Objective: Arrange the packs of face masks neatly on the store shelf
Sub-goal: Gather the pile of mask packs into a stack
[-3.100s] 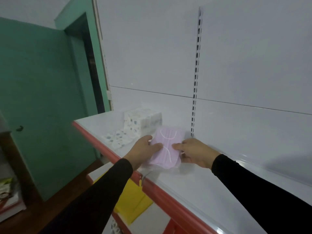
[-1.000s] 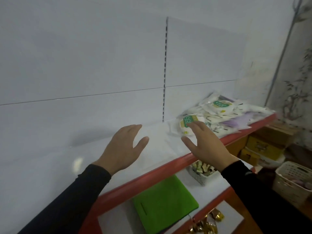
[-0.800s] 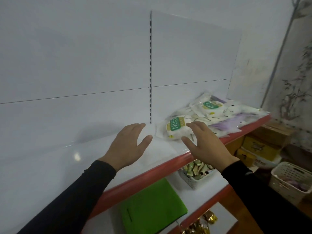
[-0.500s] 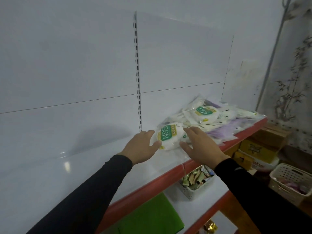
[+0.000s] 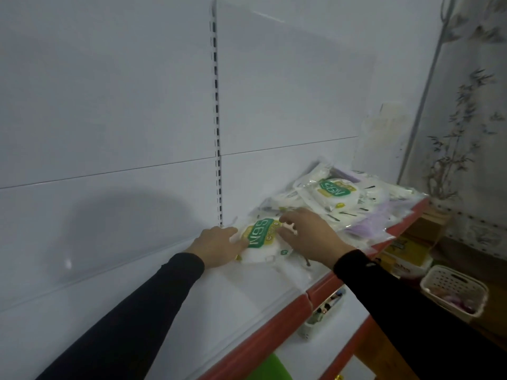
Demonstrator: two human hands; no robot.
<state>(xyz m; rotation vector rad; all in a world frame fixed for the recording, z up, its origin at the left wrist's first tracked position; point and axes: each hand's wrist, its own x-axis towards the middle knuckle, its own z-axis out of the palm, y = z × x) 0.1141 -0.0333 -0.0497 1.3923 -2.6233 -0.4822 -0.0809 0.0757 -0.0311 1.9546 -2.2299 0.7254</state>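
- Fingers of our left hand [image 5: 216, 246] lie loosely spread and half curled against the left edge of a white N95 mask pack [image 5: 262, 242]; from the head view we cannot tell whether they pinch it or only press against it.
- Fingers of our right hand [image 5: 308, 235] are bent over the pack's upper right edge, thumb low, touching the wrapper; whether they have closed into a firm hold is not clear to us.
- Between our two hands, that pack lies flat on the white shelf [image 5: 192, 311], its green label turned sideways, just in front of the slotted upright [image 5: 218, 149] on the back panel.
- We see the pile of mask packs [image 5: 356, 207] just to the right, touching the pack we handle: a second N95 pack [image 5: 333, 192] tilts on top, and lilac packs [image 5: 367, 224] jut over the red shelf edge [image 5: 274, 329].
- Both our arms wear black sleeves [image 5: 142, 319].
- Lower down we make out a white perforated basket [image 5: 454, 290] at the right, yellow boxes [image 5: 406, 256] under the pile, and a green item [image 5: 263, 368] at the bottom edge.
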